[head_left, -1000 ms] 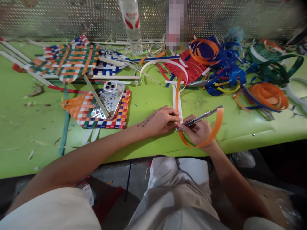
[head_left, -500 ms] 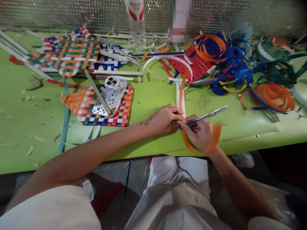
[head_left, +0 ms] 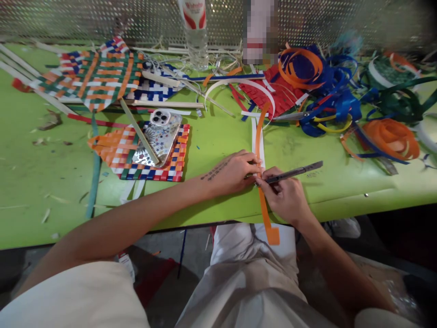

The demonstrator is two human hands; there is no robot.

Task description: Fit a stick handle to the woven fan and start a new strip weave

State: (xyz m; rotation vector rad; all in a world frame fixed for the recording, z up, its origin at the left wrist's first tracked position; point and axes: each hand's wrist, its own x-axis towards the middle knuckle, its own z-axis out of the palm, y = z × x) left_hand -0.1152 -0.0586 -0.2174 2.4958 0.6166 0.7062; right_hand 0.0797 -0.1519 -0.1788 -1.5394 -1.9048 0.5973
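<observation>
My left hand [head_left: 235, 172] presses its closed fingers down on an orange strip [head_left: 260, 136] that lies over a white strip [head_left: 254, 136] on the green table [head_left: 51, 182]. My right hand [head_left: 285, 196] grips a slim metal craft knife [head_left: 293, 172], its tip at the strips right beside my left fingertips. The orange strip runs from the red woven piece [head_left: 273, 95] toward me. Its near end [head_left: 269, 223] hangs straight over the table's front edge above my lap.
A phone [head_left: 157, 136] rests on a small woven mat [head_left: 136, 155] to the left, with a larger woven mat [head_left: 95, 79] behind it. Coils of orange, blue and green strip [head_left: 327, 95] crowd the right. A water bottle [head_left: 196, 32] stands at the back by a mesh wall.
The orange strip's free end, earlier curled up around my right wrist, has dropped and now hangs straight over the table edge. Both hands stay at the same spot.
</observation>
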